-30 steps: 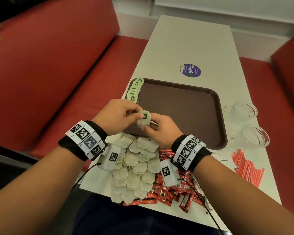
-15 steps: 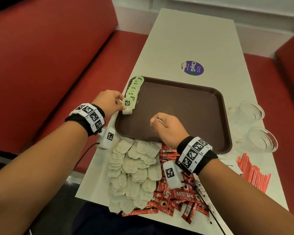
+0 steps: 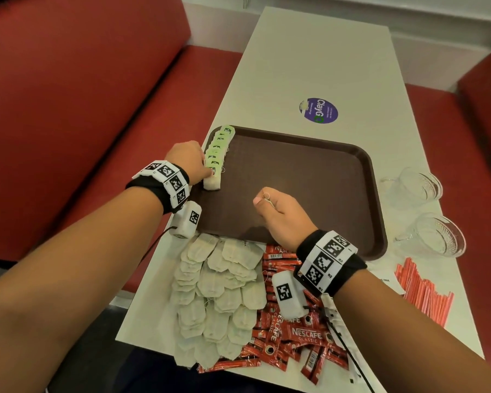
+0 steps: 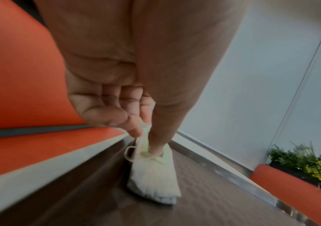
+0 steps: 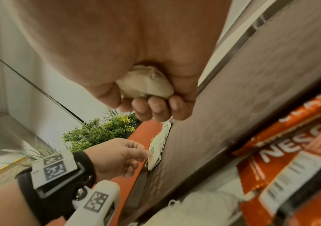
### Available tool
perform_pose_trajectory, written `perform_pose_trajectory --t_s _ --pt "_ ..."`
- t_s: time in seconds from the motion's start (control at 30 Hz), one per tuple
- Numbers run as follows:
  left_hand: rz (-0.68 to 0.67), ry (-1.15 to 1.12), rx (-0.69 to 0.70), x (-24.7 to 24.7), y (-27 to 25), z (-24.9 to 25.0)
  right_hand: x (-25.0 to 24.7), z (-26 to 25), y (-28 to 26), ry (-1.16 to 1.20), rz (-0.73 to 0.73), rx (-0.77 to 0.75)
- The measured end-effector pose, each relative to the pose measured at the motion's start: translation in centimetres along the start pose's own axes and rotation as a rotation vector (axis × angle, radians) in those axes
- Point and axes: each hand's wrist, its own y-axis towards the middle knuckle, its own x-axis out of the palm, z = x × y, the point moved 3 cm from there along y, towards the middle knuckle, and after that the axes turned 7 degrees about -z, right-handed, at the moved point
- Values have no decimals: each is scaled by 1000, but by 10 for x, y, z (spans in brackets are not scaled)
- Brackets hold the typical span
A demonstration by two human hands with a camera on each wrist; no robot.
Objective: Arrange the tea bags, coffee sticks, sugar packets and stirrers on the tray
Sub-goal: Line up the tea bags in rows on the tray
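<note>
A row of tea bags with green tags runs down the tray's left rim, left of centre in the head view. The left hand is at the row's near end, thumb and forefinger closed in a pinch on the nearest tea bag, whose lower edge sits on the brown tray floor; the other fingers curl loosely away from it. The right hand hovers over the tray's near middle, its fingers curled tight round a bunched tea bag, with a loop of its string showing by the thumb in the head view.

The rest of the tray floor, from the row across to the right rim, is bare. Below the tray's near edge, at lower centre, loose tea bags lie overlapping on the white worktop, reaching its near edge, and red coffee sticks are heaped just right of them. Red stirrers lie at the lower right near the worktop's right edge. Two glass cups stand just beside the tray's right rim. A purple sticker sits above the tray, with open worktop beyond it.
</note>
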Motion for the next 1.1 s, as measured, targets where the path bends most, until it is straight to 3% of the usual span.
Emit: perform_pose_trajectory --t_s 0.33,0.53,0.73,1.1 --pt "-31 113 -95 4 23 30 -3 4 -1 -4 -22 -3" --pt "-89 206 -74 -7 35 41 -12 6 2 -23 -8 7" --pt "-45 225 33 -27 70 68 -28 9 3 -34 23 9" --pt "-64 248 60 -17 128 69 -47 22 -2 -33 64 27"
